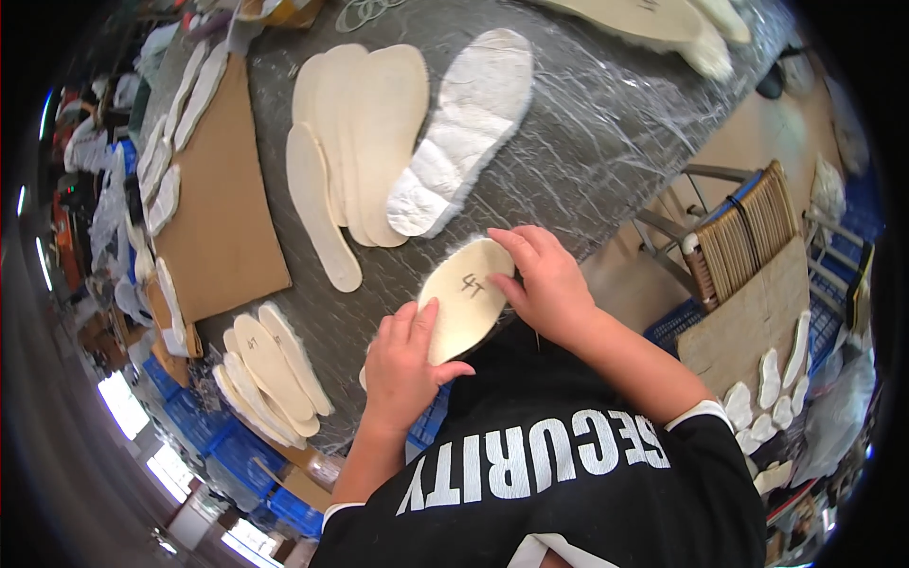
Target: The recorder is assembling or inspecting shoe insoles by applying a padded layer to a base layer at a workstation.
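Observation:
I hold a cream insole [464, 298] with a fluffy white edge flat against the near edge of the table. My left hand [405, 364] grips its lower end and my right hand [542, 279] presses its upper end, fingers curled over the rim. Just beyond it lies a fanned stack of cream insoles [365, 142] and a white fleecy insole [464, 128], pile side up.
The table [587, 142] is covered in clear plastic film. A brown cardboard sheet [218, 208] lies at the left, with more insoles [270, 374] below it. At the right stand a slatted wooden stool [743, 237], cardboard and small white pieces [772, 383]. Blue crates [222, 445] sit below.

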`<state>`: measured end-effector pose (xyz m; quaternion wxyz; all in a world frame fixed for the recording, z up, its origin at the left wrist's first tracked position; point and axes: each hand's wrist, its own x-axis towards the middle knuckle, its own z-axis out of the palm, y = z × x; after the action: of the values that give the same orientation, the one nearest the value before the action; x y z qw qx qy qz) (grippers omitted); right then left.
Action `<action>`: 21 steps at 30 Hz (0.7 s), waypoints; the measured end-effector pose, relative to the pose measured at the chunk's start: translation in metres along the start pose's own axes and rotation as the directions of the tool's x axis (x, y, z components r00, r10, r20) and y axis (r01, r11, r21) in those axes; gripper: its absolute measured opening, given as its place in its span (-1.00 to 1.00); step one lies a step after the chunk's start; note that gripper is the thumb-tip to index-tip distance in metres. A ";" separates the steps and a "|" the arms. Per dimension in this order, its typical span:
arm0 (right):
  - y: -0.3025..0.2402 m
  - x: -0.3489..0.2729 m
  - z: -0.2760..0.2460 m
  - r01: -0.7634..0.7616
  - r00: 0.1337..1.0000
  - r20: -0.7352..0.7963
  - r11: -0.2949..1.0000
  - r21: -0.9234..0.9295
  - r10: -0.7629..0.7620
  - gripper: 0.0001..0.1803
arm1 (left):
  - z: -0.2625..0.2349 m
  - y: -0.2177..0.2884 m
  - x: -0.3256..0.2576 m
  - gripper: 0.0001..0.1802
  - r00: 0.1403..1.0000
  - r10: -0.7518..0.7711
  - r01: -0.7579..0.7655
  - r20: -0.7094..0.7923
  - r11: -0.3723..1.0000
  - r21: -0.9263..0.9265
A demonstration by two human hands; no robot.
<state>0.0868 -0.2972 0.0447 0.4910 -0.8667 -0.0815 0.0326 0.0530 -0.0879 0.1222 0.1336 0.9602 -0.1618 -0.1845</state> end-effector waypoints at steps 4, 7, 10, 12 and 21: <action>-0.003 0.007 0.001 -0.049 0.995 0.079 0.995 -0.086 0.056 -0.57 | -0.007 -0.007 -0.007 -0.02 0.999 -0.040 0.040 0.005 0.984 -0.175; -0.005 0.007 0.002 -0.049 0.993 0.100 0.992 -0.116 0.061 -0.60 | -0.018 -0.015 -0.013 -0.30 0.976 -0.210 0.215 0.051 0.925 -0.314; -0.008 0.008 -0.001 -0.116 0.978 0.163 0.988 -0.106 0.132 -0.61 | -0.022 -0.030 -0.020 -0.54 0.936 -0.326 0.350 0.132 0.832 -0.431; -0.007 0.007 -0.002 -0.097 0.987 0.113 0.988 -0.121 0.111 -0.63 | -0.016 -0.038 -0.022 -0.66 0.915 -0.355 0.401 0.189 0.764 -0.506; -0.008 0.012 -0.001 -0.058 0.979 0.181 0.984 -0.171 0.089 -0.60 | 0.004 -0.059 -0.016 -0.83 0.959 -0.283 0.254 0.017 0.831 -0.494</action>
<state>0.0977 -0.2920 0.0522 0.4061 -0.8999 -0.0978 0.1258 0.0524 -0.0294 0.1047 0.3506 0.9124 0.0307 -0.2089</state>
